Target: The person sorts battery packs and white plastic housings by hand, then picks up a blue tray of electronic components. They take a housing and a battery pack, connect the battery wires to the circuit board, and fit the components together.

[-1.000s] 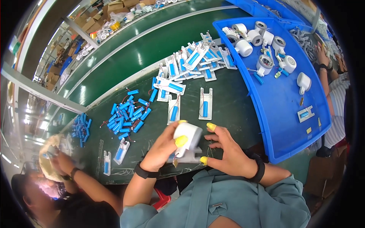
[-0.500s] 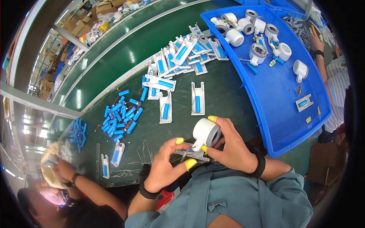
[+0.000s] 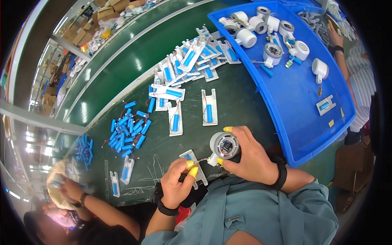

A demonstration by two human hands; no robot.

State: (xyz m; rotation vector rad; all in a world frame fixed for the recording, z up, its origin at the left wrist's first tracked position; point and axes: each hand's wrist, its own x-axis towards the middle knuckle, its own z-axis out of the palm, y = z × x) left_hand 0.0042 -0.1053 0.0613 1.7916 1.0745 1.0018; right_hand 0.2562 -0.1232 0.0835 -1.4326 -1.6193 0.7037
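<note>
Spanning the round white case with thumb and finger, the half-curled right hand grips it; the left hand pinches a small board.

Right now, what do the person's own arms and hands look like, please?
The left hand and right hand each wear yellow covers on two of the fingers, thumb included. A black band circles each wrist. Loose grey-teal sleeves leave the forearms mostly bare.
</note>
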